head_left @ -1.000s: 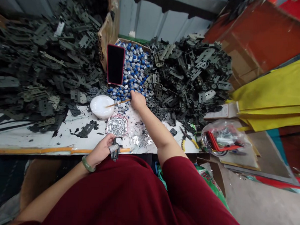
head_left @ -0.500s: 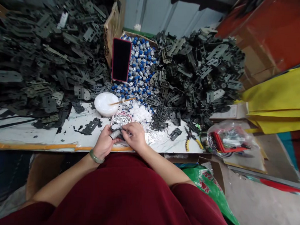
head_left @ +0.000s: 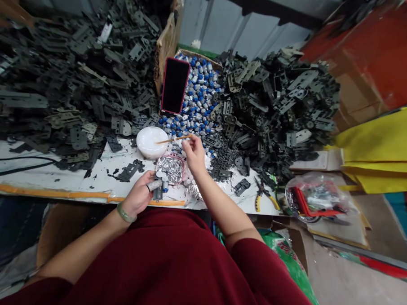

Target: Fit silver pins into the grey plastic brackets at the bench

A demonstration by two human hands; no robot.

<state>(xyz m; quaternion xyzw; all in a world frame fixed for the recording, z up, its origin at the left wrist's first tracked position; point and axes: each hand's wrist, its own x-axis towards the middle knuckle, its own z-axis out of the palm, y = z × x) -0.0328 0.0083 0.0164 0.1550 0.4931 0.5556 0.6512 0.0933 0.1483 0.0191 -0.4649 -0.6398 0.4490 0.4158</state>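
My left hand [head_left: 140, 195] is closed around a dark plastic part [head_left: 157, 193] with a white round piece on top and a blue-and-silver piece beside it. A grey wrap covers one of its fingers. My right hand [head_left: 195, 155] pinches the end of a thin wooden stick [head_left: 175, 139]. The stick's other end lies in a white bowl [head_left: 152, 142] holding something white. Just above my left hand is a pink-rimmed tray [head_left: 171, 170] of small metal pins. Small white pieces lie partly hidden behind my right hand.
Dark plastic parts [head_left: 74, 84] are heaped at the left, with another heap [head_left: 276, 97] at the right. Blue-and-silver pieces [head_left: 199, 94] fill a box behind a phone [head_left: 175, 85]. Yellow-handled pliers [head_left: 267, 198] lie near the front edge.
My right hand has left the part in my left hand, moved up and right, and taken hold of the wooden stick. The view has shifted slightly.
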